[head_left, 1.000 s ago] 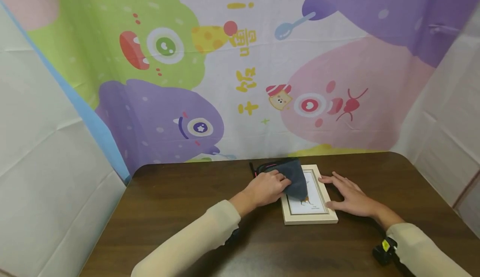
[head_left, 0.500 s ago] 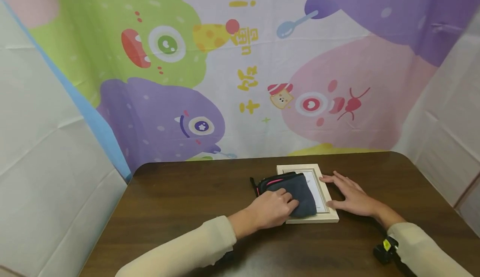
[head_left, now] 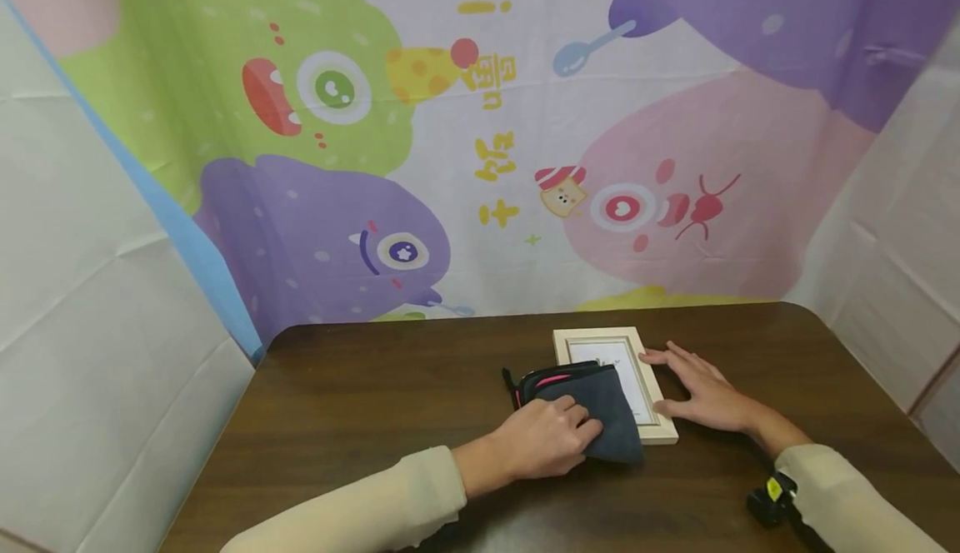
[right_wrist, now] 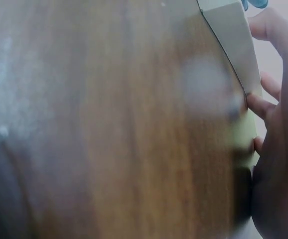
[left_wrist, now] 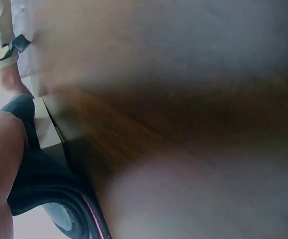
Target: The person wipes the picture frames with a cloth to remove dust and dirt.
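Navy cloth (head_left: pixel 617 416) lies pinched under the curled left grip (head_left: pixel 542 438); the spread right grip (head_left: pixel 708 392) touches the frame (head_left: pixel 634 380).

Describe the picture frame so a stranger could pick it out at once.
Start at the dark brown table and look right of its middle, between the left hand and the right hand. The picture frame lies flat there, partly covered by a dark fabric item. Its pale, straight-edged border around a white sheet sets it apart from that dark piece.
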The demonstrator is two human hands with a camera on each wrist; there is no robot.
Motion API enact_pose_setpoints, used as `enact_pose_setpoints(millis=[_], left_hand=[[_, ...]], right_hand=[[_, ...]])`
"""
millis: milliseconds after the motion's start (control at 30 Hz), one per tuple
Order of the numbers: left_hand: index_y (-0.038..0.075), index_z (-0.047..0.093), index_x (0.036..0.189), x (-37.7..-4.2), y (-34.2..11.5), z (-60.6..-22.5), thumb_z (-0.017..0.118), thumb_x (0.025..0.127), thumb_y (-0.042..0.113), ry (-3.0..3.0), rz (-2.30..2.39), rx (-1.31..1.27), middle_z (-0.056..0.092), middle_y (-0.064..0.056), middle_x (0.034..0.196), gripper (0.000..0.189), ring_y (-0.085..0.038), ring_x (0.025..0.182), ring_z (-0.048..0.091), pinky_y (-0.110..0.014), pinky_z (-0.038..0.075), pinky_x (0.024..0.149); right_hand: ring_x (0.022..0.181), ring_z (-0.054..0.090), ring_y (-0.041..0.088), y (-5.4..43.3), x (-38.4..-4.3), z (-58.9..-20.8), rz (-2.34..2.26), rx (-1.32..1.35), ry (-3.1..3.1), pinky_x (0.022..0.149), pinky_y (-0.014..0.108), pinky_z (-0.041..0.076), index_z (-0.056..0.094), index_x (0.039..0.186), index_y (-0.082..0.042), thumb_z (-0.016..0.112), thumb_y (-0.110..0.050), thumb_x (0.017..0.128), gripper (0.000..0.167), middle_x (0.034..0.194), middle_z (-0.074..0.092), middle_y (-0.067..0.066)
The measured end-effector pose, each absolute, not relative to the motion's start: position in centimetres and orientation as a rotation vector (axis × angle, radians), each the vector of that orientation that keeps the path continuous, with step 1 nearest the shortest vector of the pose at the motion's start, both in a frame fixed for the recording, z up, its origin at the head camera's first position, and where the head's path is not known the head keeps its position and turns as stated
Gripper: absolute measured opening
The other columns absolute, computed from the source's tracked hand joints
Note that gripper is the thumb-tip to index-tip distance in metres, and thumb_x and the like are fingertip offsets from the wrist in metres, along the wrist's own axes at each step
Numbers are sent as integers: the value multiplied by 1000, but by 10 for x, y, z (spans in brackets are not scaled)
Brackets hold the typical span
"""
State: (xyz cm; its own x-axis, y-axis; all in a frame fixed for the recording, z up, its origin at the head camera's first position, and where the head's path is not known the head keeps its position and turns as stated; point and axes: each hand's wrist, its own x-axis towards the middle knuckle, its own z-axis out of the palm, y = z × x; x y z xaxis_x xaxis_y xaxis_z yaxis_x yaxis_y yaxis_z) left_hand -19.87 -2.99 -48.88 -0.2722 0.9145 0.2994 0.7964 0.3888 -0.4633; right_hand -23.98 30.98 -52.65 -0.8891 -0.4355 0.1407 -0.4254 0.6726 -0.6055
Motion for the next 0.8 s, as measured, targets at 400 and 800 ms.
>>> enact_pose_setpoints(millis=[400, 800], left_hand=[[24, 78, 126, -222, -22, -478, 76, 106, 41, -2276, 388, -1410, 86, 7, 115, 26, -9, 102, 80, -22, 66, 84], [24, 77, 128, -265, -11, -475, 61, 116, 26, -2365, 483, -1356, 86, 5, 116, 20, -11, 104, 79, -25, 67, 83]], right_hand=[[165, 23, 63, 311, -240, -526, -1033, -725, 2857, 118, 91, 16, 56, 160, -14, 86, -33, 95, 74, 172, 51, 24], [165, 22, 64, 311, -240, -525, -1021, -701, 2847, 119, 91, 16, 55, 161, -15, 86, -36, 96, 75, 173, 49, 25]])
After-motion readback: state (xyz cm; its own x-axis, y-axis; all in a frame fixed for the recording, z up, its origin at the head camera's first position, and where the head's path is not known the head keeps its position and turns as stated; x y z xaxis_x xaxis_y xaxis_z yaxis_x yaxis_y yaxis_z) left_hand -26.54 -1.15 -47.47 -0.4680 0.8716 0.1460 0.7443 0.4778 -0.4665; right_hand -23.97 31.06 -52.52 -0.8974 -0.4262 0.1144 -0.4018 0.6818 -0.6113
